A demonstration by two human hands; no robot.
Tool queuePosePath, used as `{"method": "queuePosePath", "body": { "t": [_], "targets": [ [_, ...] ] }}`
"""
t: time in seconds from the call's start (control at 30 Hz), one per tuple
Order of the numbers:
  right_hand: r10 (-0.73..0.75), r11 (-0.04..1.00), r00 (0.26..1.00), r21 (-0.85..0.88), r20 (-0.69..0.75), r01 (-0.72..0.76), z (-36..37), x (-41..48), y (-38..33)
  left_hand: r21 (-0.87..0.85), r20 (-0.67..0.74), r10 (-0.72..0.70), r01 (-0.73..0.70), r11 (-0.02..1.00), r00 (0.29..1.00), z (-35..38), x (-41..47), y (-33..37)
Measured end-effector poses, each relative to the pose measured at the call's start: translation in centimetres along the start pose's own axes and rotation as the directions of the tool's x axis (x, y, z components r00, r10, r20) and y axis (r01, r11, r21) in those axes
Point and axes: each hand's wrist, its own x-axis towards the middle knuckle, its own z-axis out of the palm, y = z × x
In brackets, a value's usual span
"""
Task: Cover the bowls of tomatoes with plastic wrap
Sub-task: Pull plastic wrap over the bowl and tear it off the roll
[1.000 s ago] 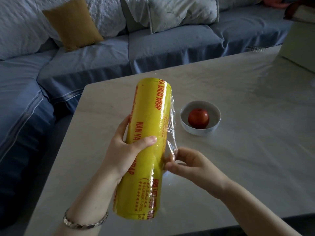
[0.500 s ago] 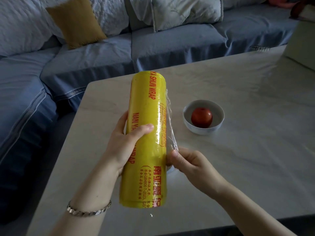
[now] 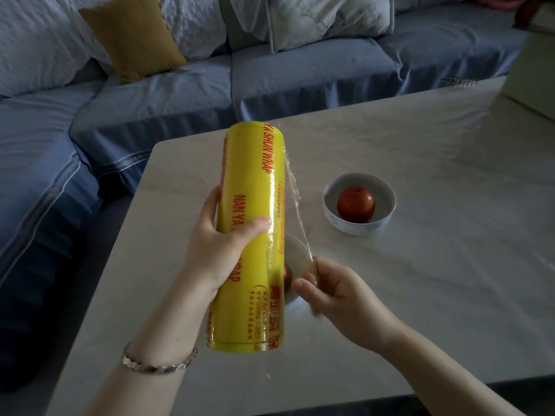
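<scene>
1. Both bowls sat uncovered on the worktop (image 3: 435, 280): the far bowl (image 3: 357, 228) held a tomato (image 3: 356, 205) in plain sight, while the near bowl (image 3: 295, 247) and a second tomato (image 3: 287, 277) were mostly hidden behind the roll (image 3: 252, 190)
2. The roll was held off the worktop, nearly on end, over the near bowl; the left hand (image 3: 222, 250) gripped its middle with the thumb across the front, probably to steady it against the pull
3. The right hand (image 3: 336, 292) pinched the film (image 3: 295, 205) by its loose edge just beside the roll, so the film ran taut from the roll's top to the pinch, apparently the start of a sheet
4. Bare worktop lay to the right for pulling; the far bowl stood near that path, a box (image 3: 531, 76) was well apart, and the sofa (image 3: 150, 115) bordered the left and far edges
</scene>
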Motion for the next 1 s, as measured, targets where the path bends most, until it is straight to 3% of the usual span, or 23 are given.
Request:
{"method": "queuePosePath", "body": {
  "t": [0.07, 0.1, 0.17, 0.27, 0.37, 0.5, 0.63, 0.77, 1.0],
  "targets": [
    [-0.005, 0.998, 0.999, 0.06, 0.032, 0.003, -0.2, 0.3, 0.2, 0.091, -0.025, 0.032, -0.029, 0.995, 0.999, 0.3, -0.5, 0.2],
    [0.021, 0.978, 0.999, 0.208, 0.03, -0.026, -0.3, 0.4, 0.3, 0.131, -0.037, 0.047, -0.042, 0.991, 0.998, 0.4, -0.6, 0.2],
    [0.087, 0.852, 0.996, 0.519, -0.021, -0.064, -0.2, 0.9, 0.5, 0.182, -0.054, 0.081, -0.07, 0.981, 0.995, 0.6, -0.7, 0.5],
    [0.183, 0.693, 0.982, 0.713, -0.035, -0.104, 0.0, 1.4, 0.3, 0.259, -0.052, 0.148, -0.13, 0.957, 0.988, 0.7, -0.8, 1.2],
    [0.238, 0.762, 0.971, 0.622, -0.014, -0.178, 0.5, 1.9, -1.1, 0.325, -0.031, 0.163, -0.144, 0.935, 0.986, 1.1, -0.9, 1.4],
    [0.24, 0.859, 0.924, 0.509, -0.299, -0.058, 0.7, 2.3, -1.6, 0.379, -0.034, 0.141, -0.117, 0.918, 0.989, 2.0, -1.0, 1.3],
    [0.208, 0.877, 0.898, 0.48, -0.388, 0.005, 0.8, 2.1, -1.6, 0.426, -0.028, 0.073, -0.054, 0.903, 0.997, 3.1, -1.3, 0.4],
    [0.22, 0.896, 0.87, 0.443, -0.441, -0.002, -0.6, 2.1, -1.5, 0.221, 0.139, 0.04, -0.071, 0.973, 0.989, 3.1, -1.3, 0.2],
    [0.218, 0.872, 0.905, 0.49, -0.365, -0.013, -2.9, 2.1, -0.8, -0.093, 0.367, 0.008, 0.028, 0.995, 0.93, 2.8, -0.3, 0.2]
  ]
}}
